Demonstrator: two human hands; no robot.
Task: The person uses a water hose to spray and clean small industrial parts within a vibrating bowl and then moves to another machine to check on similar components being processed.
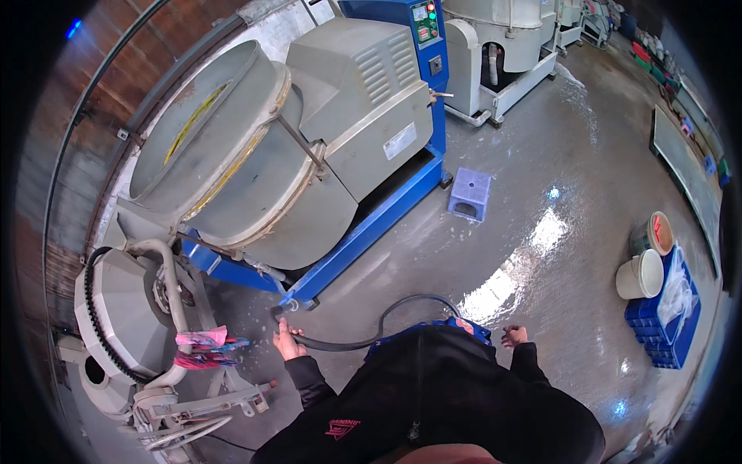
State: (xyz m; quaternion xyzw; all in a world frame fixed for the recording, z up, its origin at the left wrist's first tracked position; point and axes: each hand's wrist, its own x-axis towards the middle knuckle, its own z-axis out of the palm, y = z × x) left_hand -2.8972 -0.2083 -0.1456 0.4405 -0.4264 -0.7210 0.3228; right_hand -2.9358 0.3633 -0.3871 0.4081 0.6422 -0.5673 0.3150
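Observation:
My left hand [289,340] is closed around a dark rubber hose [340,346] close to its end. That end points up and forward, toward the front corner of a big grey mixing machine [255,170] on a blue base. From my hand the hose loops to the right in front of my body and passes by a blue patterned garment at my waist. Off to my right side, my right hand [514,336] hangs over the wet floor with loosely bent fingers slightly apart. Nothing shows in it.
A small tilted drum mixer [124,317] stands at left, with pink and red cloths [205,348] on its frame. A purple stool [469,195] sits on the wet floor [525,263]. Buckets [640,277] and a blue crate [657,332] with clear plastic stand at right.

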